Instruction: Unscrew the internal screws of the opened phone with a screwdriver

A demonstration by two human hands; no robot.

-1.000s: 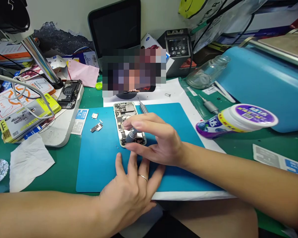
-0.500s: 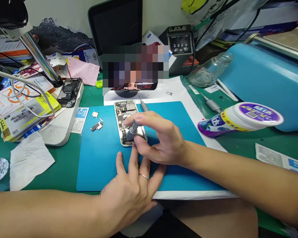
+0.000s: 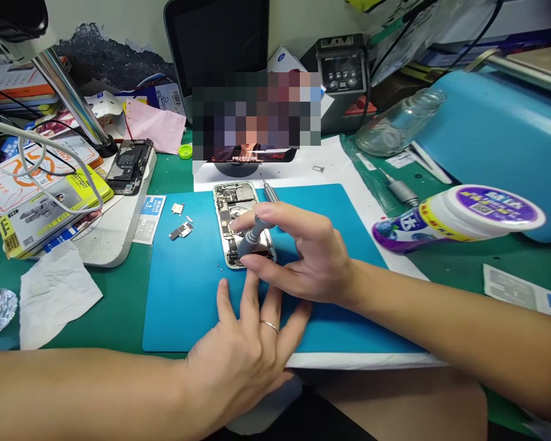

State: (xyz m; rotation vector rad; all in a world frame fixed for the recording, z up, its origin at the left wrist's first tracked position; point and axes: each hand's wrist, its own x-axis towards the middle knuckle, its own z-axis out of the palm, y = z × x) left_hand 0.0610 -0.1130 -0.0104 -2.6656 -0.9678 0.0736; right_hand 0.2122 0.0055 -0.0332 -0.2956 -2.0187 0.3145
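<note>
An opened phone [image 3: 235, 208] with its circuit boards bare lies on a blue mat [image 3: 183, 294]. My right hand [image 3: 303, 251] pinches a grey screwdriver [image 3: 252, 237] whose tip rests inside the phone's lower half. My left hand [image 3: 243, 349], with a ring on one finger, lies flat on the mat just below the phone, fingers spread, fingertips near the phone's bottom edge. Small metal parts [image 3: 180, 231] lie on the mat left of the phone.
A second screwdriver [image 3: 269, 190] lies right of the phone. A tipped purple-lidded tub [image 3: 459, 217], a glass jar [image 3: 395, 125], another opened phone [image 3: 128, 162] on a white pad, yellow boxes [image 3: 50, 208], tissue [image 3: 55, 294] and a dark screen [image 3: 220, 43] surround the mat.
My right hand has turned the screwdriver slightly and its fingers have shifted round the handle. The view has drifted a little; my left hand stays flat.
</note>
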